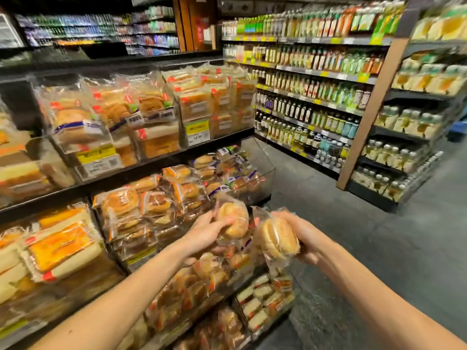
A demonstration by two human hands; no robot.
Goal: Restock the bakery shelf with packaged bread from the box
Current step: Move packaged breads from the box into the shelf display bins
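My left hand [206, 234] grips a clear bag of round buns [233, 219] in front of the middle tier of the bakery shelf [156, 161]. Just right of it, my right hand [304, 236] holds a second bag with a split bun [276, 239] wrapped in clear plastic, raised beside the shelf's right end. The two packs hang close together, almost touching. Packaged loaves, buns and sliced cakes fill the shelf's tiers. No box is in view.
A clear plastic bin [255, 170] of bun packs closes the shelf's right end. Across the grey floor aisle [379, 248] stand tall shelves of oil and sauce bottles [316, 97]. Yellow price tags [97, 155] line the shelf fronts.
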